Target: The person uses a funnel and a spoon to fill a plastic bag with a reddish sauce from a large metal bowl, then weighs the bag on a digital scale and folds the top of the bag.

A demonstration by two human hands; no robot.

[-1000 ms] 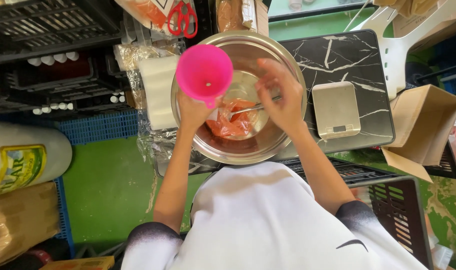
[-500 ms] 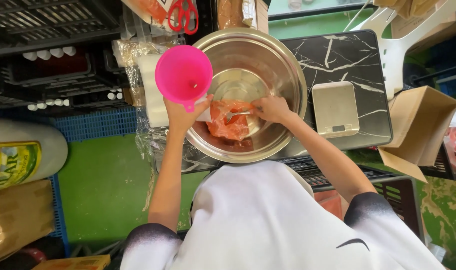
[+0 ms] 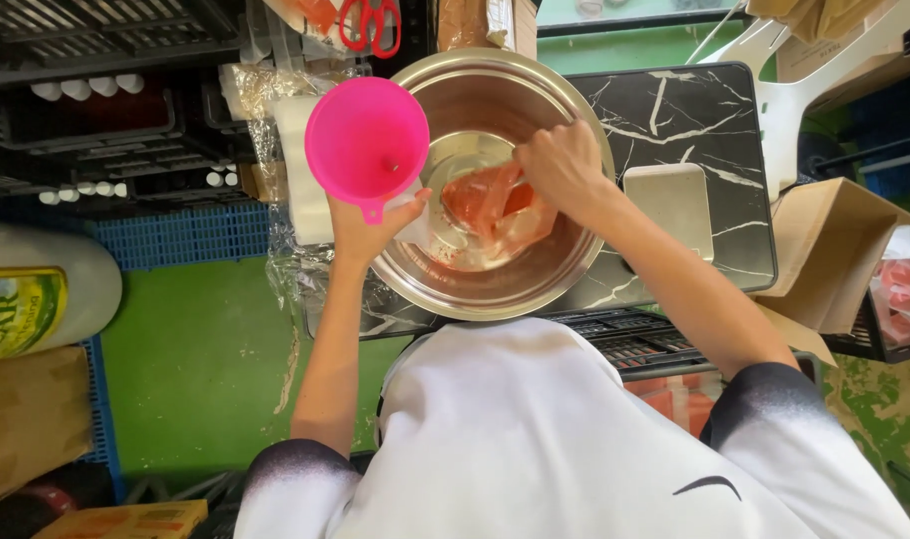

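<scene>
Head view: left hand [image 3: 373, 222] grips a pink funnel [image 3: 367, 137] by its tab, held over the left rim of a steel bowl [image 3: 505, 289]. Right hand [image 3: 560, 168] is closed on a clear bag of red-orange stuff [image 3: 495, 205] inside the bowl. Judged: bag part filled, red smears on the bowl bottom, funnel out of the bag, bag not yet closed. Bowl sits at the left edge of the marbled worktop [image 3: 694, 120], a small scale [image 3: 674, 205] just beside it. Crates crowd the left; open room only toward the worktop's far right corner.
</scene>
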